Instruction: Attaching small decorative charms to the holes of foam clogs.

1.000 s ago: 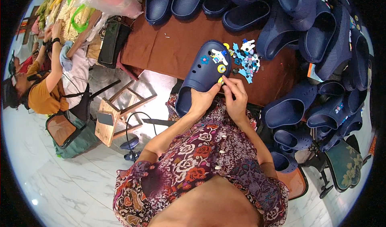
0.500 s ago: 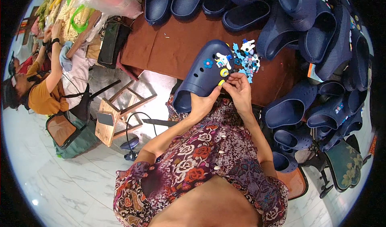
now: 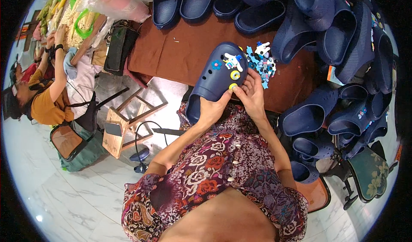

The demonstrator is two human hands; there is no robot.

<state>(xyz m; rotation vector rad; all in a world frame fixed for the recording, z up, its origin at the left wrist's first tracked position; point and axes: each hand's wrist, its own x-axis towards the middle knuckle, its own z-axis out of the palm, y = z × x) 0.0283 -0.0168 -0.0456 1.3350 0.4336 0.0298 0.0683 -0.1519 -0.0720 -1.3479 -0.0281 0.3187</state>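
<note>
A navy blue clog (image 3: 205, 86) is tilted over my lap at the table edge, toe pointing away. My left hand (image 3: 212, 111) grips its near right side by the foot opening, fingers partly hidden inside. My right hand (image 3: 253, 97) is closed around the right edge of the toe, its thumb beside a small yellow charm (image 3: 232, 87). Above that, the upper carries a round yellow-and-white charm (image 3: 235, 75), a white character charm (image 3: 233, 62) and a blue flower charm (image 3: 216, 65). Some holes on the left side are bare. Beyond the clog lies a pile of loose charms (image 3: 263, 64).
Many navy clogs (image 3: 337, 36) are heaped on the table's far and right sides. The table has a brown cloth (image 3: 159, 49). To the left stand a wooden stool (image 3: 116, 139) with a phone (image 3: 113, 128) and a black box (image 3: 120, 49). Another person (image 3: 47, 100) works at far left.
My right hand has gone from pinching near the yellow charm to wrapping the toe's edge. The yellow charm now sits flatter against the clog, which has turned slightly.
</note>
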